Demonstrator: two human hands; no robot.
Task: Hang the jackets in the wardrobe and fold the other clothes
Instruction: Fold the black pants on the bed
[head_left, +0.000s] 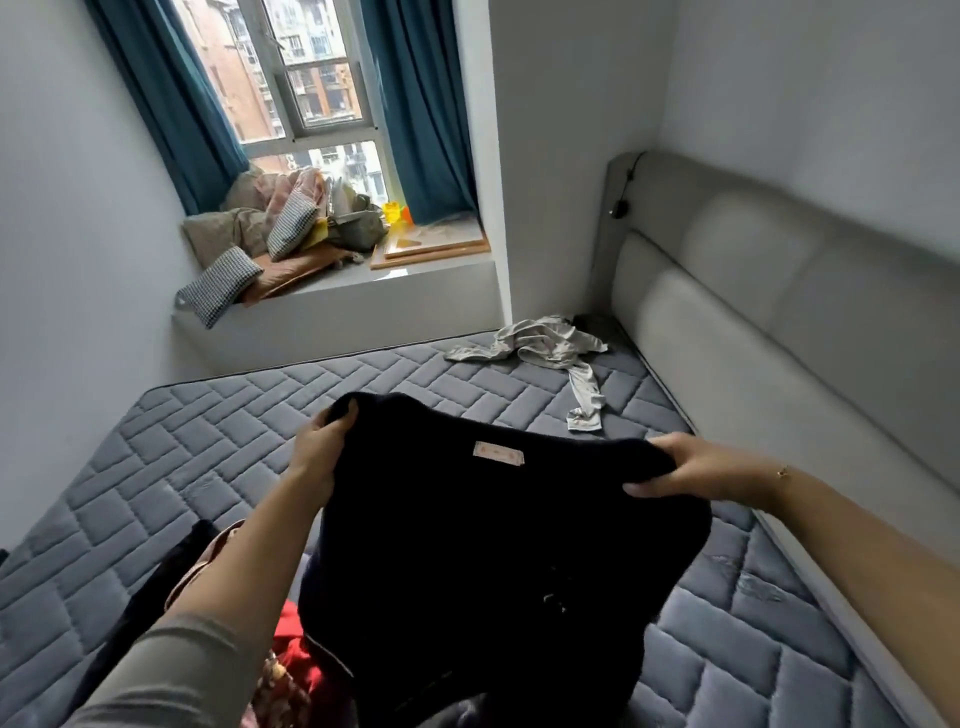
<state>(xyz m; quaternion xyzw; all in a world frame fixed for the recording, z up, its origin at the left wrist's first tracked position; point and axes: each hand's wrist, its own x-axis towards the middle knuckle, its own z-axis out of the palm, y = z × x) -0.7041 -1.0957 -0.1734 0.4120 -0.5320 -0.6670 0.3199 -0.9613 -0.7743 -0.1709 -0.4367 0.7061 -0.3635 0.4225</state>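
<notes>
Head view: black garment (498, 545) held up above the grey quilted mattress (218, 431), thick and dark, folds hard to make out. Small pale label (498, 453) near its top edge, facing the camera. Lower part hanging down toward the near edge of the bed, over a red cloth (298, 660) and a patterned piece beside it.

Left hand (319, 447) gripping the garment's upper left corner, fingers curled over the top edge, thumb on the near side. Forearm rising from the lower left, grey sleeve (171, 670) pushed back near the elbow. Right hand (691, 470) pinching the upper right corner, fingers wrapped over the bunched edge, thumb underneath, pointing left. Thin bracelet (782, 472) at the right wrist, bare forearm running in from the right edge. Both hands at about the same height, well apart, top edge stretched between them.

Crumpled pale garment (550, 345) lying farther back on the mattress, near the padded headboard (753, 322). Pillows and bags heaped on the window ledge (431, 270), between blue curtains (421, 104).
</notes>
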